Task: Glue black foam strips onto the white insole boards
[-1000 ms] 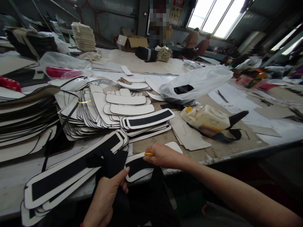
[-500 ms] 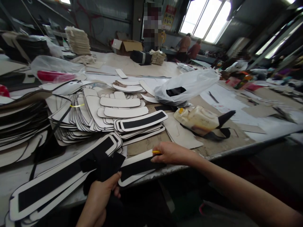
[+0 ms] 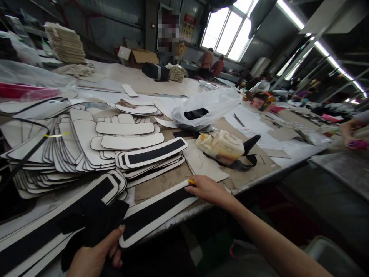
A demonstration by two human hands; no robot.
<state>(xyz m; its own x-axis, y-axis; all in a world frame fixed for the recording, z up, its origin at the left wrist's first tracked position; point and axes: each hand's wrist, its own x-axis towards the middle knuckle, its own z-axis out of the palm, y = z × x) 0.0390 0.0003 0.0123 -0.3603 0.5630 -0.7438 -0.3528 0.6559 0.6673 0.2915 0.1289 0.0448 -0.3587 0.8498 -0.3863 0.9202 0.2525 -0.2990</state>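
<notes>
My left hand sits at the bottom edge, fingers closed on a wad of black fabric at the near end of a long white panel with a black strip. My right hand presses on the far end of that same panel at the table's front edge. A small yellow tool pokes out between its closed fingers. More long black-striped panels lie stacked to the left of the fabric.
Fanned stacks of white cut pieces fill the table's left. A yellowish plastic jug lies on its side beside a white plastic bag. Another person's hand shows at the right edge; other people stand far back by the window.
The view has swung right and down. The striped panel now lies stretched out straight between my hands, and my left hand with the black fabric has dropped toward the bottom-left.
</notes>
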